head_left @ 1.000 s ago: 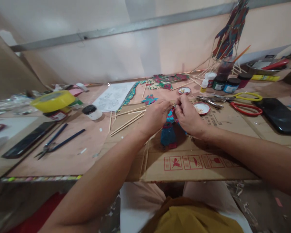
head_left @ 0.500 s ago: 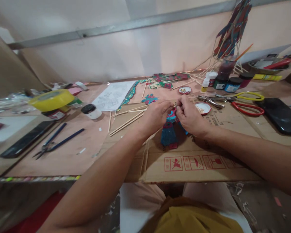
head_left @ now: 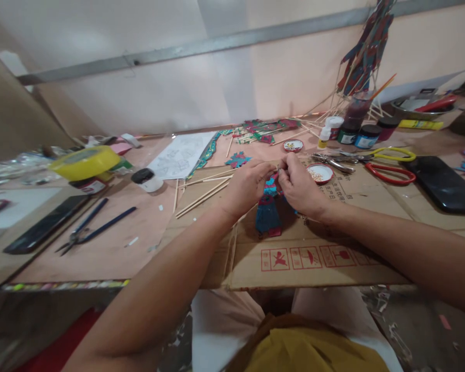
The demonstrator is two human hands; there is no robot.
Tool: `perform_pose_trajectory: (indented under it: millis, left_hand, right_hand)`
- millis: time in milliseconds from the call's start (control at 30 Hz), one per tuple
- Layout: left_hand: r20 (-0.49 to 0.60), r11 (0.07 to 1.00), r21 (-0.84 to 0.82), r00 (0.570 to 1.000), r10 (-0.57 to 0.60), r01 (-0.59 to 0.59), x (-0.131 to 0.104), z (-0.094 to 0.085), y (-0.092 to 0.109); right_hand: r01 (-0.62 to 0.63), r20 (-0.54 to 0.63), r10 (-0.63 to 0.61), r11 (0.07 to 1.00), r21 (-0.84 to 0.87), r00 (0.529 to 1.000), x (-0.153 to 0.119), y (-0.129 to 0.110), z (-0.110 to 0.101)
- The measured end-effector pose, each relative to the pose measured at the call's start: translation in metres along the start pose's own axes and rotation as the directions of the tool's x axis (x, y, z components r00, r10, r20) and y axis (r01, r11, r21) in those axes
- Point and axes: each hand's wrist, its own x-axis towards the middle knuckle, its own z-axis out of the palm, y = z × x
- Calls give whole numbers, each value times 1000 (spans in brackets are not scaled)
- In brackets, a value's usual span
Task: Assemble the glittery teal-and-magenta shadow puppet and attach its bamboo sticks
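My left hand (head_left: 251, 187) and my right hand (head_left: 299, 187) meet fingertip to fingertip above a flat piece of cardboard (head_left: 333, 268). Both hands are closed on the upper part of a blue and red painted figure (head_left: 268, 216), whose blue lower part hangs below my left fingers. What the fingertips pinch is too small to make out. Right of my right hand lies a red-rimmed lid with small beads (head_left: 321, 174). Thin wooden sticks (head_left: 203, 199) lie left of my left hand.
Long-nosed pliers (head_left: 95, 227), a black-lidded jar (head_left: 147, 180) and yellow tape (head_left: 84, 161) are at the left. Scissors (head_left: 391, 173), a phone (head_left: 444, 183) and paint jars (head_left: 367, 137) stand or lie at the right. A drawing sheet (head_left: 182, 153) lies behind.
The view has shifted slightly. My hands remain together at the figure, with the fingertips only slightly moved.
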Motion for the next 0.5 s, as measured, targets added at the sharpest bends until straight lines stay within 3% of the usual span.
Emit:
perform_pose_trajectory:
  millis: [233, 500]
  left_hand:
    - [77, 999, 29, 997, -20, 18, 4, -4, -1]
    - [39, 1000, 8, 999, 12, -13, 2, -3, 0]
  right_hand:
    - [64, 5, -64, 994, -91, 998, 3, 3, -6]
    - [25, 45, -22, 997, -69, 999, -1, -3, -6]
